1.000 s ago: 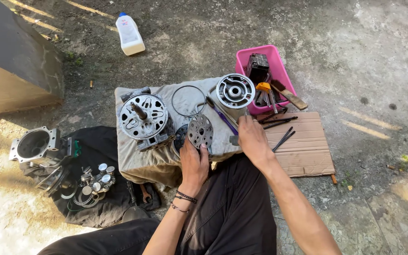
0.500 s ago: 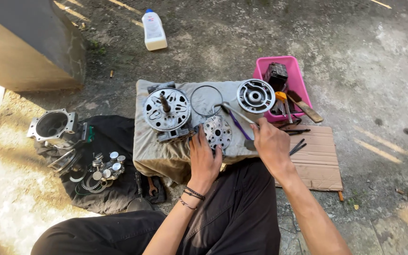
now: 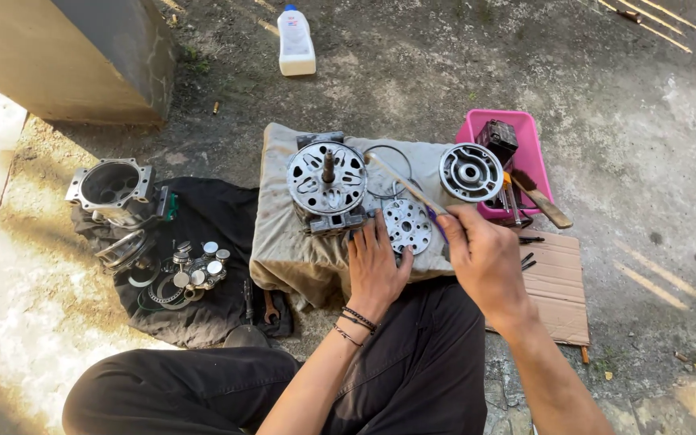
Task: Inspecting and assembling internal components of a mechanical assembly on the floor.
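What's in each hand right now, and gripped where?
Right hand grips a long thin tool at its purple handle end. Left hand holds nothing; it rests flat beside the perforated round plate.

White bottle [image 3: 296, 42], pink tub [image 3: 525, 129], cardboard [image 3: 561, 282].

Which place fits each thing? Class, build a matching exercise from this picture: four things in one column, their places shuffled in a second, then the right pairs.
Things
1. white bottle
2. pink tub
3. perforated disc
4. hollow metal housing

Places
A. on the black cloth, far left
B. on the ground at the top, beyond the padded block
C. under the left hand's fingertips
D. right of the padded block, holding tools

Pairs: 1-B, 2-D, 3-C, 4-A
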